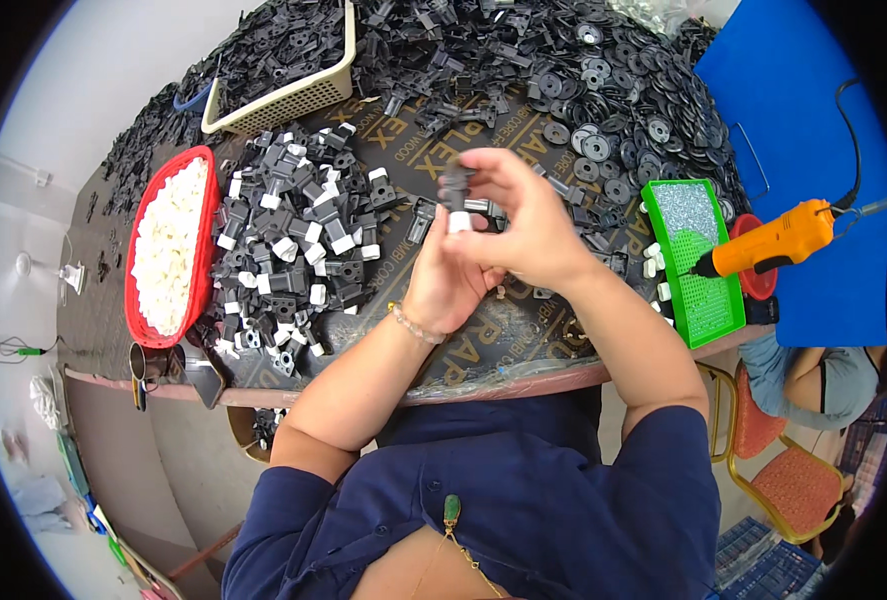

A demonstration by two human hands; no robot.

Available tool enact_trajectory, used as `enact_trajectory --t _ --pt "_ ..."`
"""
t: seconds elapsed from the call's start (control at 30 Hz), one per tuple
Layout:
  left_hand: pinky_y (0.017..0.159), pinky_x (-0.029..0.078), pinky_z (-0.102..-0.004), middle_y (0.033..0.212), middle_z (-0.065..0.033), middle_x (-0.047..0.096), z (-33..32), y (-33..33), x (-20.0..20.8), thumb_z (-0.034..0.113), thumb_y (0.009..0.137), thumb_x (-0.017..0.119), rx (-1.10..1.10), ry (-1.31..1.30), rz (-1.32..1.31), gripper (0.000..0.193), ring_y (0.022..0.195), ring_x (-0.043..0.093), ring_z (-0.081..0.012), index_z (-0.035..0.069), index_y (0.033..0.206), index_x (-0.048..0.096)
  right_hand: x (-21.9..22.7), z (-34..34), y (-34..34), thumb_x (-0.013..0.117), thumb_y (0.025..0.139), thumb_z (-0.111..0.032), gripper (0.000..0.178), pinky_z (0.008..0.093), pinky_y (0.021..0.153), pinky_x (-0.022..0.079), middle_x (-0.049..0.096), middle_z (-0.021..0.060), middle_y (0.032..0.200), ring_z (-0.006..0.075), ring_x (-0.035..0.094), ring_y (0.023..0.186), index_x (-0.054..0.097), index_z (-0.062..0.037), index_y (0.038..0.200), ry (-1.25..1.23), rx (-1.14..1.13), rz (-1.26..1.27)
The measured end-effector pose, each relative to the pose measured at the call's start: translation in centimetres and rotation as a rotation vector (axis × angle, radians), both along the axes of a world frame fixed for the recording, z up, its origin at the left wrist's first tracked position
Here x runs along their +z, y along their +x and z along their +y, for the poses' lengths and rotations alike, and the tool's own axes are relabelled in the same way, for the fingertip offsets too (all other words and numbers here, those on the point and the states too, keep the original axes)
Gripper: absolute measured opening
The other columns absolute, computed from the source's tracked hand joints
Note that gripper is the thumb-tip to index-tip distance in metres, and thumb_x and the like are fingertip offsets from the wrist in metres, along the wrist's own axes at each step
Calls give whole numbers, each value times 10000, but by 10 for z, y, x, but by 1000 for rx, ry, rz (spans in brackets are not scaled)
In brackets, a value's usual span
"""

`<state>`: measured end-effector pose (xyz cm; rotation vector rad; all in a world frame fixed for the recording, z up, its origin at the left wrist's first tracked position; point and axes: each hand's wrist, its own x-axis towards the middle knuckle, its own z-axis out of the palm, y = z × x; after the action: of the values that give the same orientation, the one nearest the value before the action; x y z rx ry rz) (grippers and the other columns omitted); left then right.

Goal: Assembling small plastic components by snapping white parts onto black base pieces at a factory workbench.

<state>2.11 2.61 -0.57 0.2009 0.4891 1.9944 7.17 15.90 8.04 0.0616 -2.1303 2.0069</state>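
Both hands meet above the middle of the table around a black plastic part with a white end piece [455, 188], held upright. My right hand [531, 222] is closed on it, thumb at the white end and fingers along the black body. From below, my left hand [445, 285] is closed about its lower end, with the thumb against it; the other left fingers are partly hidden behind my right hand. Left of my hands lies a heap of black parts with white pieces fitted [303, 215]. Several loose black parts [588, 215] lie beyond my right hand.
A red basket of small white pieces [203, 250] stands at the left. On the right are a green tray of small metal pieces [723, 325] and an orange electric screwdriver [778, 238]. Black parts and discs [593, 145] pile up at the back near a beige basket [308, 98]. Someone sits at right.
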Motion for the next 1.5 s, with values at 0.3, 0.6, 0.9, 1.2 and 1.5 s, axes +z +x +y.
enact_trajectory --t 0.3,0.6,0.9,1.2,1.5 --pt "787 566 -395 974 -95 707 -14 -33 -39 476 1023 525 84 -115 -180 416 879 684 -251 86 1124 629 -12 -117 -121 883 611 -281 721 430 956 502 644 192 1149 365 632 1094 570 -17 1205 416 -89 483" --pt "876 549 -401 1067 -85 707 -11 -41 -32 441 1035 500 263 -133 -151 389 996 669 -228 87 1140 624 -3 -96 -135 774 772 -365 504 505 1102 357 629 143 1231 356 495 1283 665 -49 1150 1057 -72 321" --pt "782 487 -303 1019 -62 651 0 -24 -5 135 995 557 593 -359 320 112 911 624 -191 83 1092 577 -37 40 -23 779 748 -190 350 491 1078 382 669 103 1096 309 576 1160 710 -88 1076 1459 -89 -159" --pt "901 527 -392 1090 -137 703 0 1 20 57 837 719 498 -617 1728 231 1038 667 -336 60 1068 721 -22 57 58 765 846 -119 423 334 949 507 659 118 1204 195 642 1066 585 -6 1212 319 -117 -185" --pt "805 535 -268 1055 -140 723 -5 -8 7 37 953 649 86 -397 419 86 943 713 -204 54 1023 603 -49 55 102 800 718 -82 383 410 928 474 644 88 1035 307 575 1021 682 -64 1082 1041 -40 12"
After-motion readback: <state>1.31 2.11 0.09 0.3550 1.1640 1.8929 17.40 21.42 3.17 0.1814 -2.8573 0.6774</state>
